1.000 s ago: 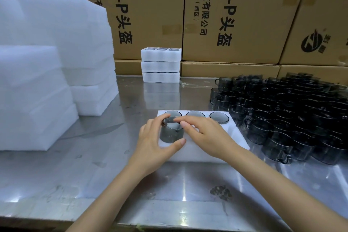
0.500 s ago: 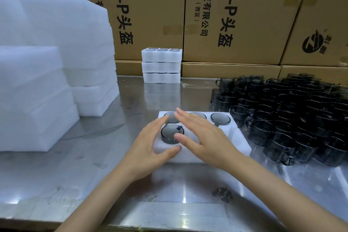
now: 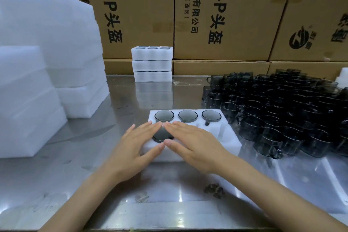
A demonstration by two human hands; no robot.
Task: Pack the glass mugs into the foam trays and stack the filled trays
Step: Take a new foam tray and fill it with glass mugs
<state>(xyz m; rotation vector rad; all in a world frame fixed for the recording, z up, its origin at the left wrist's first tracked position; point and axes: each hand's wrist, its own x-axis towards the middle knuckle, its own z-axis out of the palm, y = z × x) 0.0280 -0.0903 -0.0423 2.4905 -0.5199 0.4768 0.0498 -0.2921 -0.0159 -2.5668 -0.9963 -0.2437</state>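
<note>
Four mugs sat in the tray [image 3: 226, 133], which lay near the front edge of the surface [image 3: 122, 96]: three filled the far row, and the fourth mug [image 3: 162, 134] occupied the left pocket of the near row. A second earlier both hands had held this mug above its pocket; now it was seated with its rim about level with the foam. The left hand [image 3: 135, 143] and right hand [image 3: 194, 141] had let go, and their straight fingers lay flat over the mug with the grip released; whether they still touched it could not be told. Two near pockets were judged still unfilled, so another mug was likely due from the loose mugs [image 3: 282, 111] towards the right edge. Three filled trays [image 3: 152, 64] stood stacked at the back edge, and spare foam [image 3: 47, 52] was piled along the left edge.
</note>
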